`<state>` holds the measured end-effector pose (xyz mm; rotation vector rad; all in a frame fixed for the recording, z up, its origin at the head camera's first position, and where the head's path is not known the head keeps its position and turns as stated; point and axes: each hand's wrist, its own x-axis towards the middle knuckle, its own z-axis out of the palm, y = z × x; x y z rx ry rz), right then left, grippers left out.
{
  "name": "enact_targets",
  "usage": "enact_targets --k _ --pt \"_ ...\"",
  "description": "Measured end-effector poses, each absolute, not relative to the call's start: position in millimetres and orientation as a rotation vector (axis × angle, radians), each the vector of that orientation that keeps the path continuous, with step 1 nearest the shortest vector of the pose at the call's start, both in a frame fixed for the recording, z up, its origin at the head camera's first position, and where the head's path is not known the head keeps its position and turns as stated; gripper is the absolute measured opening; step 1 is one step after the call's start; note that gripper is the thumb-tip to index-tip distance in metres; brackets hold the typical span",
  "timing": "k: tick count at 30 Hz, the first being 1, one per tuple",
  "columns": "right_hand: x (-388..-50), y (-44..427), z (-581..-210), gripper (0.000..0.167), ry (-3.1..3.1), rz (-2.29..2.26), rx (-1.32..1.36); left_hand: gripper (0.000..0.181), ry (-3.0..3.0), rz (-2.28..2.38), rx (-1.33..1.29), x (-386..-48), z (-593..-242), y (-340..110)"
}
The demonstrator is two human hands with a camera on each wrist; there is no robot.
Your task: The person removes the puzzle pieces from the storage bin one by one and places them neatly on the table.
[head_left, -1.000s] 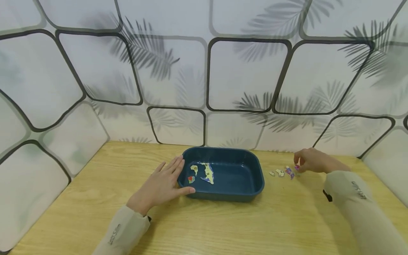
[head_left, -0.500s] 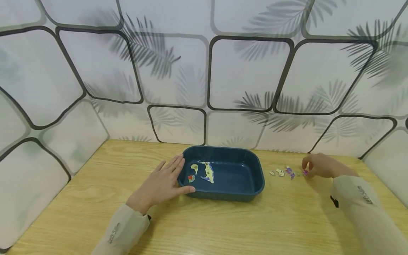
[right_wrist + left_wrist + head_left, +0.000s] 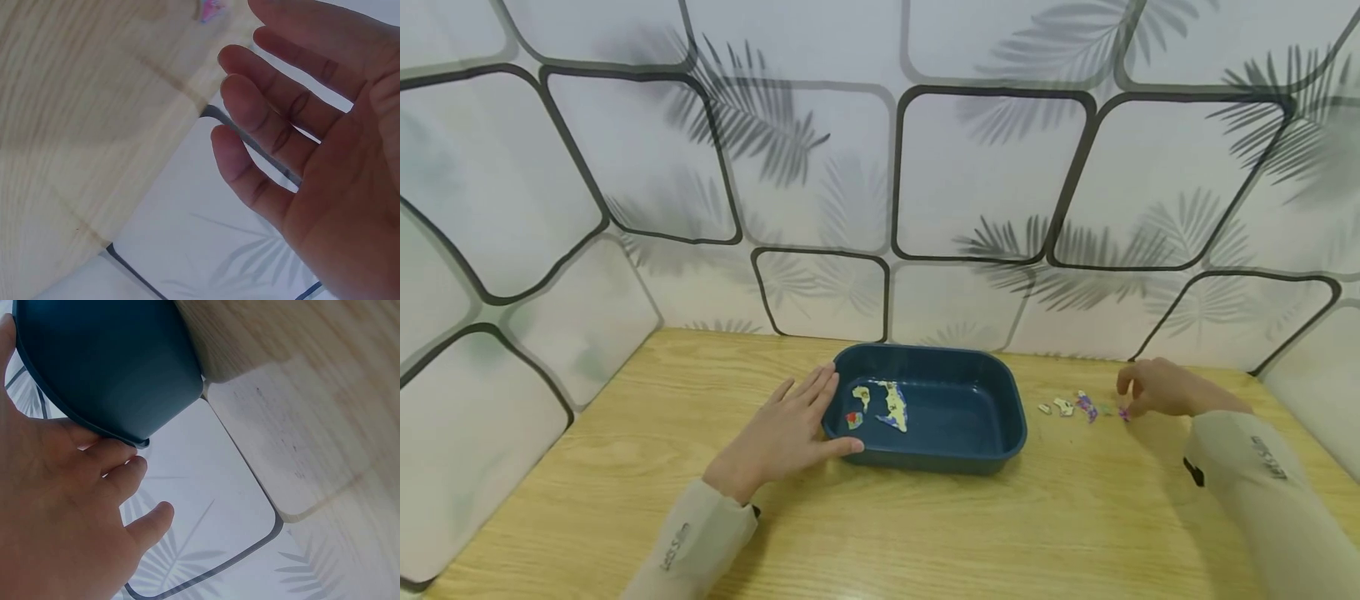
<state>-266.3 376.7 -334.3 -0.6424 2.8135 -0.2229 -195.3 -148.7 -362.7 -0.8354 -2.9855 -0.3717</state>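
Note:
My left hand [image 3: 778, 437] rests against the left end of a dark blue rectangular tray [image 3: 925, 461], fingers extended along its rim and thumb at the front corner. Inside the tray lie a large cream-and-blue flat piece [image 3: 895, 408], a smaller cream piece [image 3: 861, 397] and a red-and-green piece [image 3: 854, 419]. My right hand [image 3: 1168, 387] hovers at the right end of a row of small flat pieces. Its fingers are loosely bent with nothing visible between them. Just beyond the fingertips a pink-purple piece [image 3: 211, 9] lies on the wood.
Between tray and right hand lie a tiny cream piece [image 3: 1044, 408], another cream piece [image 3: 1063, 407], a purple-blue piece [image 3: 1086, 407] and a pale green one [image 3: 1106, 409]. The wooden table [image 3: 925, 533] meets a white panel wall [image 3: 985, 183] with dark outlines behind the tray.
My right hand has shifted right with the pink-purple piece, which now lies at the row's right end, let go. The pale green piece has come into sight. My left hand stays on the tray.

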Motion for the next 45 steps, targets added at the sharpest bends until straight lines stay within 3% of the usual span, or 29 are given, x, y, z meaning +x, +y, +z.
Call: enact_targets --k 22,45 --pt "-277.4 276.6 -273.1 0.031 2.880 -0.256 -0.843 0.099 -2.971 -0.337 -0.842 -197.3 -358.7 -147.9" --pt "-283.3 177.3 -268.6 0.031 2.767 -0.388 -0.970 0.098 -2.999 -0.346 -0.825 -195.3 -360.4 -147.4"
